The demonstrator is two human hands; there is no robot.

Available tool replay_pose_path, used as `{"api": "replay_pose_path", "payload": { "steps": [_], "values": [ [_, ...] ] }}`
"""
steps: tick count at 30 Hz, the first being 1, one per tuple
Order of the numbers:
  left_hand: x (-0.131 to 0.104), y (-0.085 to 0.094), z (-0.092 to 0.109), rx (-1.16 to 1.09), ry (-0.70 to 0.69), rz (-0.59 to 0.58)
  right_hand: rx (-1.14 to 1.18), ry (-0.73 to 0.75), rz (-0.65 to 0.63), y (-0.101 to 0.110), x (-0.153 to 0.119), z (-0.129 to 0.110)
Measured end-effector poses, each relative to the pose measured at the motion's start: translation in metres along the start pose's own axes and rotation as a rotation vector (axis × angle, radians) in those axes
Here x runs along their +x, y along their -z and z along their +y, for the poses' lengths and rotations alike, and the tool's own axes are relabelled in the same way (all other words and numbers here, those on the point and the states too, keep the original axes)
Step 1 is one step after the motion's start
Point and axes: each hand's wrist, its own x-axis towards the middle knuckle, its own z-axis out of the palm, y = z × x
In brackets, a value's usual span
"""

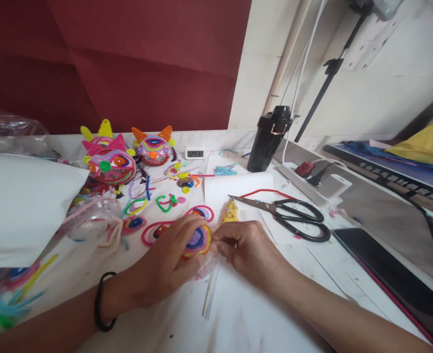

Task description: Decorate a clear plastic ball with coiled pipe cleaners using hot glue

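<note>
My left hand (168, 255) is closed around a round ornament (195, 241) ringed with purple, blue, pink and yellow fuzzy strips. At the ornament's right edge, my right hand (242, 245) pinches with thumb and fingers; what lies between them is too small to make out. A clear glue stick (209, 294) lies just below the hands. Two eye-shaped pieces lie beyond my left hand, one with a pink loop (146, 234). Past my right hand is a yellow fuzzy piece (230, 211).
Black-handled scissors (300, 215) rest on white paper at right, near a dark phone (389, 279). A black bottle (270, 139) stands behind. Several finished animal-face ornaments (113, 164), a small clock (195, 153) and loose fuzzy strips occupy the back left. A power strip (308, 184) sits right.
</note>
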Motion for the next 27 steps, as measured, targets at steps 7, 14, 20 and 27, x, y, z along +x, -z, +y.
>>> {"api": "replay_pose_path", "payload": {
  "steps": [7,14,20,27],
  "values": [
    [0.0,-0.007,-0.009,-0.073,0.049,0.118,-0.036,0.069,0.008,-0.002,-0.007,0.005],
    [0.002,-0.006,-0.01,-0.121,0.145,0.074,-0.063,0.11,-0.012,-0.002,-0.009,0.009],
    [0.003,0.006,-0.014,-0.207,0.134,-0.014,-0.098,0.142,-0.035,0.001,-0.009,0.008],
    [0.006,0.02,-0.01,-0.254,0.145,-0.058,-0.123,0.174,-0.049,0.004,-0.009,0.005]
  ]
}}
